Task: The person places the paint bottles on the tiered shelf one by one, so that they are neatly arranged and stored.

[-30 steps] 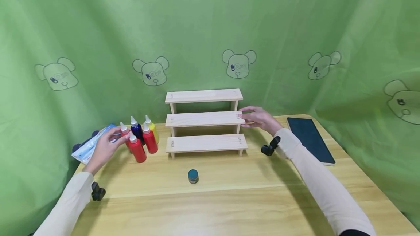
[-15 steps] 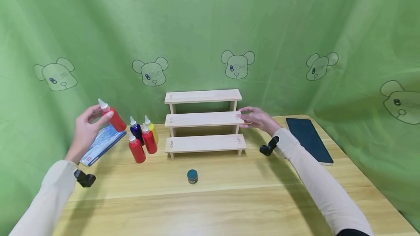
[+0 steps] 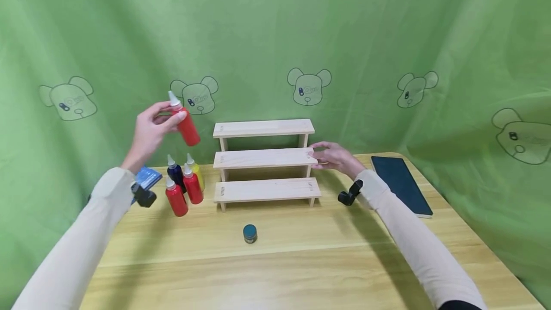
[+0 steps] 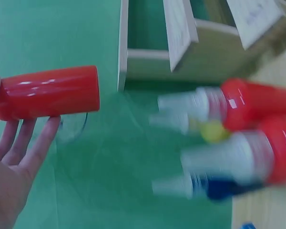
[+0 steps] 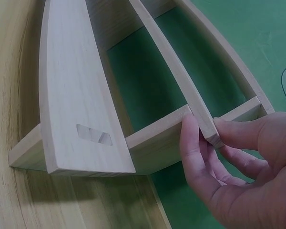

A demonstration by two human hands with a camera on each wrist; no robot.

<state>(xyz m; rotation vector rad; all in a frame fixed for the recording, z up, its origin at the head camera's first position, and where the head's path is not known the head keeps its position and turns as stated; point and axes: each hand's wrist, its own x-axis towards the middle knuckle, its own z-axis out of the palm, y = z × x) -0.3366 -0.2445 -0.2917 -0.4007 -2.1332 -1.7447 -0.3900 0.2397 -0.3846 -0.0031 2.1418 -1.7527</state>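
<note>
While a green curtain (image 3: 245, 37) backs the wood-grain table (image 3: 275, 271), the left hand (image 3: 150, 128) grips a red nozzle bottle (image 3: 188, 128), contents unclear; the right hand (image 3: 337, 158) pinches the tiered shelf (image 3: 258, 158).

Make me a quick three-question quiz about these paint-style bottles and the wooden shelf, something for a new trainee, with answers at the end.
1. True or false: the left hand holds the yellow bottle.
2. Which tier of the wooden shelf does the right hand grip? A) top B) middle C) bottom
3. How many red squeeze bottles stand on the table?

Key:
1. False; it holds a red bottle.
2. B
3. Two
</note>
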